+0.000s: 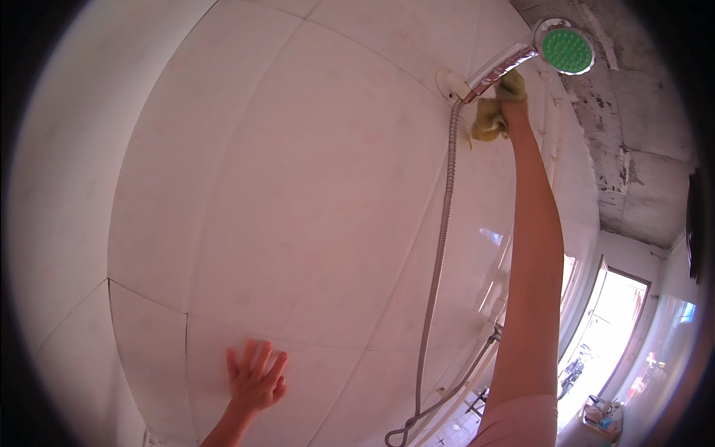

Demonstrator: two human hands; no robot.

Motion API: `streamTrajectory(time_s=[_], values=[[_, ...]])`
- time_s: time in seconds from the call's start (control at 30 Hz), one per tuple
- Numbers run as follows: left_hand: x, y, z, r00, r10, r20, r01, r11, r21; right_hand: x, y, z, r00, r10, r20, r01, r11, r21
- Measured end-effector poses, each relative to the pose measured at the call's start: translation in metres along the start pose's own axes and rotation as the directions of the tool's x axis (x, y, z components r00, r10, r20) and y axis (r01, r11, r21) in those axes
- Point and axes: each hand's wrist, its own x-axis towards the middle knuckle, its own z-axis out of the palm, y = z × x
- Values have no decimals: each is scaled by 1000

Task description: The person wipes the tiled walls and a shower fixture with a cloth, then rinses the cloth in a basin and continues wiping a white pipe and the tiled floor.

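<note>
My left hand (257, 377) lies flat with fingers spread against the tiled wall (313, 195), low and left of centre. High at the right, my right hand (511, 92) grips a yellowish-green cloth (489, 120) against the wall, just behind and below a hand shower (503, 66). The shower has a chrome body and a green spray face, and sits in a white wall holder (451, 85). From it a metal shower hose (447, 201) hangs down and loops near the bottom. The shower's handle hides part of the right hand.
White pipes (550, 134) run along the wall beyond the right arm. A valve (496, 333) joins the hose low at the right. Further right are a bright doorway (609, 318), a stained bare ceiling (648, 123) and a basket of toiletries (602, 419).
</note>
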Motion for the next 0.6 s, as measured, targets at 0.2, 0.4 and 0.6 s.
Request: streamTrajectory(time_s=[0.2, 0.4, 0.6], values=[[-3, 3, 2, 1000, 17, 10, -18, 999, 47, 21, -38, 19, 733, 9, 680, -249, 934, 256], [-5, 2, 4, 1000, -11, -17, 12, 998, 68, 10, -61, 7, 605, -84, 792, -95, 980, 176], [-2, 7, 5, 999, -10, -42, 13, 996, 92, -10, -32, -3, 673, -280, 685, -62, 901, 429]])
